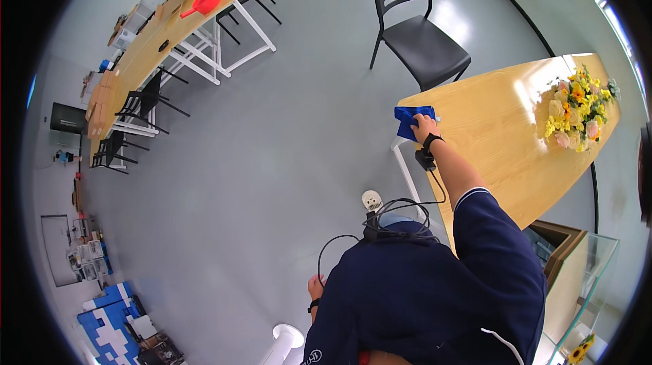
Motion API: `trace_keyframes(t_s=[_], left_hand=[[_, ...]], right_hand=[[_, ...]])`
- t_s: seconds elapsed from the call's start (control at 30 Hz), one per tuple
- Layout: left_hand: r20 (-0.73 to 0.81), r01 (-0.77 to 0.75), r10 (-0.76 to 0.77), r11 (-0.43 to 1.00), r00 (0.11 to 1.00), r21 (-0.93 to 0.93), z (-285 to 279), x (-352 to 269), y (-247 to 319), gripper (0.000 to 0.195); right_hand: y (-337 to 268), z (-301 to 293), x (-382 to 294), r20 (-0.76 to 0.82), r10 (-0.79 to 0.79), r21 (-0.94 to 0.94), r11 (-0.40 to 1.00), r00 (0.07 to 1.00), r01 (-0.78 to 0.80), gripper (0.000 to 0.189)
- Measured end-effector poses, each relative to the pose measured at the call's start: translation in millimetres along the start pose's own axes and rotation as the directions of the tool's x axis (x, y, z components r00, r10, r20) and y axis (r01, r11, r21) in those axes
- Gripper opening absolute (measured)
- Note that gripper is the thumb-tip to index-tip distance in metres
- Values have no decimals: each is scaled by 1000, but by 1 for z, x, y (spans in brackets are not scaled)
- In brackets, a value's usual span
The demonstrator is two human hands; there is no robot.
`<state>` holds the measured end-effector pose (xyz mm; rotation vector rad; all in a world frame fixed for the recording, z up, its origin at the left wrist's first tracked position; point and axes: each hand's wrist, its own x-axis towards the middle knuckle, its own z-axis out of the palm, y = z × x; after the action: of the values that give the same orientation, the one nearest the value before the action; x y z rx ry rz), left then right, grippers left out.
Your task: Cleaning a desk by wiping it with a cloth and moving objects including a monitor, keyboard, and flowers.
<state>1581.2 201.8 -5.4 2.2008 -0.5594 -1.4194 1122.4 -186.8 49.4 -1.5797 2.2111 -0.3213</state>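
My right hand [424, 128] lies on a folded blue cloth [406, 119] at the near left corner of a wooden table [473, 161]. Part of the cloth hangs over the table's edge, and a small white tag shows beside the fingers. A black strap with a small black device and a cable is on the right wrist. My left hand [316, 286] hangs low beside the body, away from the table; its fingers are partly hidden and no object shows in it. A black strap circles that wrist too.
An artificial-looking flower bunch [580, 108] stands on the table's far part. A black chair [427, 52] is beside the table. Coiled black cable [402, 217] hangs at my waist. A glass case [586, 283] stands at right. Across the floor, a long table [147, 39] holds a red pan [206, 2].
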Motion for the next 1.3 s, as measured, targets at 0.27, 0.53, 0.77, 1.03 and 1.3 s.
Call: trace_keyframes(t_s=[0.27, 0.53, 0.77, 1.03, 1.3], left_hand=[[22, -39, 40, 999, 999, -17, 1, 10, -33, 27], [142, -221, 183, 917, 973, 332, -19, 30, -189, 22], [265, -209, 169, 969, 949, 132, 16, -49, -137, 22], [353, -160, 13, 907, 935, 389, 0, 17, -270, 22], [290, 118, -161, 980, 943, 160, 24, -18, -137, 34]], right_hand=[[70, 0, -98, -58, -16, -4, 1000, 998, 15, 30], [110, 10, -224, -23, -5, 56, 998, 1000, 6, 29], [181, 1, -340, -87, 89, 48, 995, 992, -85, 28], [158, 6, -367, -77, 108, 5, 994, 991, -108, 27], [171, -6, -374, 18, -38, 10, 999, 999, 38, 26]])
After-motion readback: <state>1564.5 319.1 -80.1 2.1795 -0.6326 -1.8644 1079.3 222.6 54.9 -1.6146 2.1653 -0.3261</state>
